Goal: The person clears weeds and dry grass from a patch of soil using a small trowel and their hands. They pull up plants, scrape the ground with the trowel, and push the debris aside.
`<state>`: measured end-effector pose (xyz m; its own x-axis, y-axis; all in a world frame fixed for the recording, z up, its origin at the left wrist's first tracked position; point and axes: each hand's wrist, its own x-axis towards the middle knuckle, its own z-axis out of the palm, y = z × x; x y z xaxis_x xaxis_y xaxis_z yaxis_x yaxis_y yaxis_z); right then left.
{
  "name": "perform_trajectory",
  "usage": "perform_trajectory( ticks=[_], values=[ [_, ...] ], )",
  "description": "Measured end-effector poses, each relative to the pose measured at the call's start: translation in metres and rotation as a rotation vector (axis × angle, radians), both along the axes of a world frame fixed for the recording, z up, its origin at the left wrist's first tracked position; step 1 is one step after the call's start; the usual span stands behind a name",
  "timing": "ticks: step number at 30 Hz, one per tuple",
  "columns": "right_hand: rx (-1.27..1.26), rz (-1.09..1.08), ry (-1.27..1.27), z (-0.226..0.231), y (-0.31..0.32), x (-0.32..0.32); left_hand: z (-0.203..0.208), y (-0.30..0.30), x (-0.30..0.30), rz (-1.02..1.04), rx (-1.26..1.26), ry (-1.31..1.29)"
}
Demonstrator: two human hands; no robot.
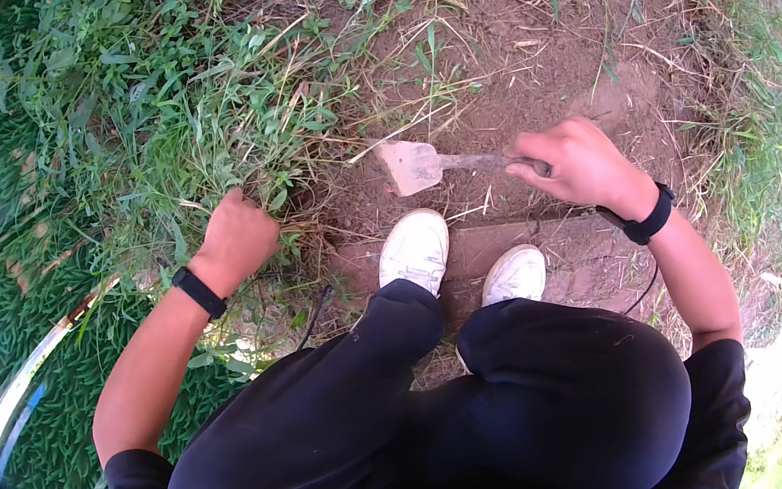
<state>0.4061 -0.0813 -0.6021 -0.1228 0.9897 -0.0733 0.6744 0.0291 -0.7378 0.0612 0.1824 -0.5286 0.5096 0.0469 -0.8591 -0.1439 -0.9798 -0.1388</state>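
Note:
My right hand (574,167) is closed round the handle of a small flat-bladed hand spade (414,165). Its pale, dirt-smeared blade points left, held over the brown soil (527,72) just ahead of my shoes. On the left, my left hand (236,235) is closed at the lower edge of a clump of leafy green weeds (236,156). The fingers are curled in among the stems, which seem to be in their grip. Leaves partly hide the fingertips.
A row of reddish bricks (482,243) runs under my white shoes (414,246). Denser weeds (101,65) fill the far left, with green artificial-looking turf (5,302) beyond. Grass (742,91) edges the right side. Dry stalks lie over the soil.

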Motion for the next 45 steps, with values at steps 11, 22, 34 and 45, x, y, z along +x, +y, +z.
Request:
perform_trajectory(
  ticks=[11, 22, 34, 45],
  values=[
    [0.141, 0.182, 0.026, -0.038, 0.067, -0.061, 0.021, 0.006, 0.001, -0.007, 0.018, -0.037],
    [0.016, 0.081, 0.102, -0.055, 0.059, -0.085, 0.092, 0.121, 0.057, 0.093, 0.237, -0.401],
    [0.094, -0.511, -0.185, -0.063, 0.001, -0.030, 0.069, 0.217, -0.016, 0.422, 0.662, -0.492],
    [-0.112, -1.247, -0.246, -0.061, -0.151, 0.037, 0.008, 0.123, 0.143, 0.361, 0.511, -0.470]
  ],
)
